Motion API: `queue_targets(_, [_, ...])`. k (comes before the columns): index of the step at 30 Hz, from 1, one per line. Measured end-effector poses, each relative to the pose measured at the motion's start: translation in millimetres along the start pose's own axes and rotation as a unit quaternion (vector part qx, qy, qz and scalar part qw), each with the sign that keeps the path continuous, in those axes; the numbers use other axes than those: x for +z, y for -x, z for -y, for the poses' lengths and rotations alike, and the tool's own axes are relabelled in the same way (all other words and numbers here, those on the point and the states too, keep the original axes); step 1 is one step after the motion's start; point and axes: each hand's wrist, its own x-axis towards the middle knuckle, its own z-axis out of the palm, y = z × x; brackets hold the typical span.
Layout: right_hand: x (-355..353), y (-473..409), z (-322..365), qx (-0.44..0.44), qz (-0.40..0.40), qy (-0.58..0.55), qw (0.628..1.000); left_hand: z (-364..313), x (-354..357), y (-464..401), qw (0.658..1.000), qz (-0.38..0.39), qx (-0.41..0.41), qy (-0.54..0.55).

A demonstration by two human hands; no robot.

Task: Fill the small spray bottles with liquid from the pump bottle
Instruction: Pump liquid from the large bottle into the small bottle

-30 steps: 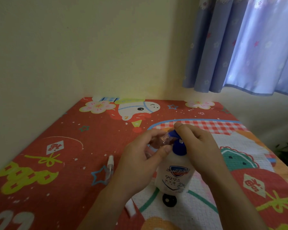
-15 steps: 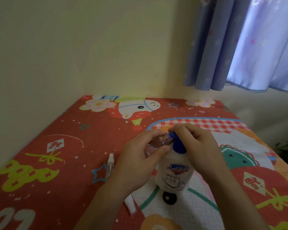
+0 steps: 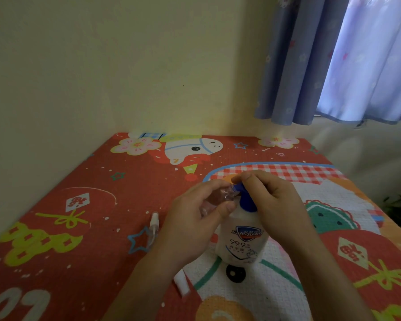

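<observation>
A white pump bottle with a blue pump head stands upright on the patterned table. My right hand lies over the pump head, its fingers curled round it. In my left hand a small clear spray bottle is held between thumb and fingers, tilted, its open mouth right at the blue nozzle. A second small clear spray bottle with its white sprayer on lies flat on the cloth to the left of my left hand.
A red cartoon-print cloth covers the table, which sits in a corner of cream walls. A small white cap or sprayer part lies under my left forearm. Blue curtains hang at the upper right.
Both hands and the bottles keep their positions; only the camera view shifts slightly.
</observation>
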Motion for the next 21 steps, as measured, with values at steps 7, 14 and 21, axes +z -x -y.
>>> queue_targets(7, [3.4, 4.0, 2.3, -0.018, -0.034, -0.023, 0.999, -6.9, 1.2, 1.2, 0.999, -0.032, 0.016, -0.002])
queue_targets(14, [3.3, 2.1, 6.3, -0.015, -0.035, -0.007, 0.999, -4.7, 2.3, -0.5, 0.999, -0.046, -0.017, 0.017])
queue_targets(21, [3.5, 1.1, 7.2, -0.008, -0.030, 0.005, 1.000, -1.8, 2.6, -0.2, 0.999, -0.034, -0.018, 0.006])
